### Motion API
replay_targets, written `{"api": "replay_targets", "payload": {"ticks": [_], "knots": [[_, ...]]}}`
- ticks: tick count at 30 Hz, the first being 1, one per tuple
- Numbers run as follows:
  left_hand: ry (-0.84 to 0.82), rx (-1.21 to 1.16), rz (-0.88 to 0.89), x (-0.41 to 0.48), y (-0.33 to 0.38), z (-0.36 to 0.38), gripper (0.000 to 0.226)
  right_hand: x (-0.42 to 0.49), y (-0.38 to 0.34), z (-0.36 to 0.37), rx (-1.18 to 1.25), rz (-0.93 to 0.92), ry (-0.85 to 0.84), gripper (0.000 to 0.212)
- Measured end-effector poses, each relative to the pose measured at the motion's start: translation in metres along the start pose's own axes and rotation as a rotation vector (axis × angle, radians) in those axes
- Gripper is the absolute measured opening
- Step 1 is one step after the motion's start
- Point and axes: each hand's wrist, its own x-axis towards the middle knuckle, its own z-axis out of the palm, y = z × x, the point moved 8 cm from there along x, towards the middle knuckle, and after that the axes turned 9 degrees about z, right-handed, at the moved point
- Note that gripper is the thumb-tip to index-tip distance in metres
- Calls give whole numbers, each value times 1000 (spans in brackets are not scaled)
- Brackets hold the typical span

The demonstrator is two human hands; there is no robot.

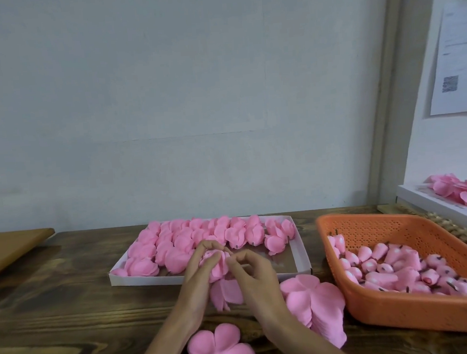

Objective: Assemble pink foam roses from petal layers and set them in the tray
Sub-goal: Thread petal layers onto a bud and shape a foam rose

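1 ruffled foam rose (pixel 216 264) pinched: left grip (pixel 196 274), right grip (pixel 255 275).

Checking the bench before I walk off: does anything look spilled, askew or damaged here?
Nothing spilled or damaged. Only the pile of pink foam petal layers beside the orange plastic basket leans, fanned toward the near edge of the dark wooden table.

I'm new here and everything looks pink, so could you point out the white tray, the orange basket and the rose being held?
white tray (pixel 145 280): head view, its front wall.
orange basket (pixel 405 321): head view, its near outer wall.
rose (pixel 215 265): head view, its visible upper petals.
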Motion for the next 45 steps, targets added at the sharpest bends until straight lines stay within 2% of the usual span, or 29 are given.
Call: {"api": "replay_targets", "payload": {"ticks": [5,11,15,19,23,28,32,40,45], "knots": [[-11,93,3,-2,-2,-4,34,-4,-2,6,-22,-23,-34,17],[81,57,-46,-1,-6,-15,28,-4,4,12,13,43,-101,13],[126,45,-44,-1,-5,-19,14,-6,4,16,40,31,-156,27],[150,76,-19,-2,-1,-20,13,-4,14,9,137,111,-92,27],[171,6,-35,-2,1,-18,11,-3,21,6,319,233,-50,17],[162,-109,-24,1,2,-15,9,-1,26,5,415,305,-24,11],[105,-154,-39,1,0,-10,14,-1,22,5,468,285,-40,13],[92,-148,-61,0,-4,-10,24,-4,11,8,379,180,-103,18],[92,-134,-48,0,-4,-10,18,-5,8,13,380,141,-132,16]]}}
